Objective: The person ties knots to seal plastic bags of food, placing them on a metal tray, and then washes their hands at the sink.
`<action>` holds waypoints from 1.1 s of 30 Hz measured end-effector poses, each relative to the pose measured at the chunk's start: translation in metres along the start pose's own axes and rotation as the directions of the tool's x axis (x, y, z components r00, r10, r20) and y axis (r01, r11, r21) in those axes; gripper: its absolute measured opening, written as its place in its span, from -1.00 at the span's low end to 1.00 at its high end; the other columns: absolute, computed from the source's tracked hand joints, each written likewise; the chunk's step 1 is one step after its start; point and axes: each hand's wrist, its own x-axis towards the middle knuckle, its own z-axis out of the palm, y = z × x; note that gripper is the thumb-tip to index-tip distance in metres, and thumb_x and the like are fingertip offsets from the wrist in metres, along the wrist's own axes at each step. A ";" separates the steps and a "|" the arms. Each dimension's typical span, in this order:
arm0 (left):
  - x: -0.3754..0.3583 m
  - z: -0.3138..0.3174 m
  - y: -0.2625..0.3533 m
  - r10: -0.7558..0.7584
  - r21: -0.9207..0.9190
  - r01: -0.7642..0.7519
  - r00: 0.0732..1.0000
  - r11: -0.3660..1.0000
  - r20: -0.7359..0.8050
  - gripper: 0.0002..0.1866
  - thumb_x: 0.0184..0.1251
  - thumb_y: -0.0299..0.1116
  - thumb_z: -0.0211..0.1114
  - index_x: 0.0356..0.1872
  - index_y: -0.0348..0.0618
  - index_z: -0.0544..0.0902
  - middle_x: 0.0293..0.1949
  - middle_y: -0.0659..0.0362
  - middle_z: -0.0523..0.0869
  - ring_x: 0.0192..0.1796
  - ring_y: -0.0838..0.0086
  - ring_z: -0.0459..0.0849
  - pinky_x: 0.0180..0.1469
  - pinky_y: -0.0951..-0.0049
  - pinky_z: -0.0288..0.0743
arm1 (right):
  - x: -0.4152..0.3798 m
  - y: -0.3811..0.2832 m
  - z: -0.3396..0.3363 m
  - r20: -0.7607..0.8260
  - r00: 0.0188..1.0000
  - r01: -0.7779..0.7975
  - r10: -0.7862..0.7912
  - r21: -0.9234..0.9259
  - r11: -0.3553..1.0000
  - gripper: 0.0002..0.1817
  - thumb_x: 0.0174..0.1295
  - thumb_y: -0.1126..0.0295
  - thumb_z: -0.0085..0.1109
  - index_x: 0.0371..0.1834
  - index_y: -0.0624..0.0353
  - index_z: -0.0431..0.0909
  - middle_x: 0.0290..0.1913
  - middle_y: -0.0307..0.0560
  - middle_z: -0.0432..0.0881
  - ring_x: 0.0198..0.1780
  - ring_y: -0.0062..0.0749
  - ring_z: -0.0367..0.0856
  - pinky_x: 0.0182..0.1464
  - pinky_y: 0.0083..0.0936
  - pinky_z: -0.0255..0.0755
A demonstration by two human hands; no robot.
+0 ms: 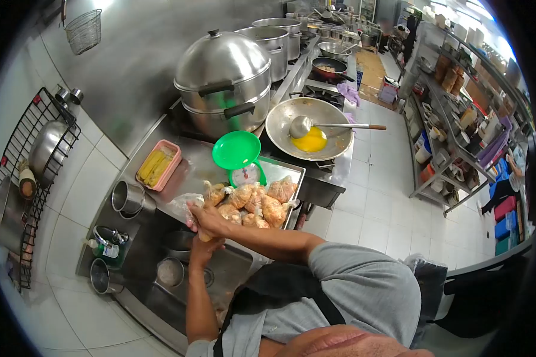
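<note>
Over the steel sink's edge, both of my hands are closed around a clear plastic bag (186, 204), whose filmy part sticks out ahead of the fingers. My right hand (209, 219) wraps it from above. Just below, my left hand (203, 250) grips it too; what the bag contains is mostly hidden by my fingers. Beside my right hand, several knotted bags of orange-brown food (273, 211) lie on a metal tray (298, 178). A green kitchen scale (237, 150) with a round dial stands behind them. To its left is a pink container (161, 165) of yellow food.
A large lidded steamer (223, 83) and a wok (277, 116) with a ladle (300, 127) and yellow liquid stand on the stove. The sink (229, 291) holds metal pots. Metal shelves (441, 172) line the right side; a wire rack (33, 196) hangs left.
</note>
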 end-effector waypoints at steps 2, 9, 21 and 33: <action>-0.003 -0.004 -0.004 0.069 0.112 -0.058 0.993 0.992 -0.098 -0.55 0.01 -0.46 0.44 -0.04 -0.27 0.50 -0.29 0.21 0.63 -0.30 0.50 0.60 -0.32 0.49 0.56 | -0.004 -0.010 0.008 0.035 0.998 0.046 -0.048 0.069 0.997 -0.64 0.35 0.10 -0.08 -0.21 0.22 0.45 -0.58 -0.18 0.53 -0.66 -0.58 0.43 -0.63 -0.58 0.32; -0.050 -0.030 -0.018 0.082 0.343 0.077 0.901 0.936 -0.426 -0.55 0.33 -0.17 0.13 0.12 -0.26 0.42 -0.16 -0.02 0.62 -0.09 0.15 0.59 0.05 0.27 0.44 | 0.003 0.003 0.004 0.327 0.944 0.051 -0.046 -0.005 0.999 -0.77 0.29 0.30 0.03 -0.11 0.20 0.43 -0.35 -0.12 0.58 -0.42 -0.51 0.52 -0.43 -0.57 0.42; -0.006 -0.081 -0.089 0.149 -0.912 0.221 0.947 0.345 0.286 -0.73 0.37 -0.26 0.01 -0.16 -0.30 0.46 -0.34 0.16 0.59 -0.32 0.43 0.59 -0.29 0.45 0.53 | -0.064 0.034 -0.010 0.678 0.734 0.175 -0.032 -0.144 0.974 -0.47 0.18 0.60 -0.04 0.29 0.18 0.29 0.12 0.01 0.50 0.06 -0.33 0.52 0.12 -0.47 0.37; -0.040 -0.017 -0.005 0.102 0.822 0.180 0.956 0.540 -0.276 -0.72 0.30 -0.38 -0.09 -0.16 -0.36 0.50 -0.22 -0.25 0.61 -0.11 -0.09 0.58 -0.10 0.07 0.45 | 0.014 0.127 0.001 0.116 0.634 -0.737 0.765 0.390 0.551 -0.72 0.35 0.25 -0.22 -0.29 0.20 0.44 -0.26 0.09 0.57 -0.12 -0.09 0.54 -0.06 -0.15 0.44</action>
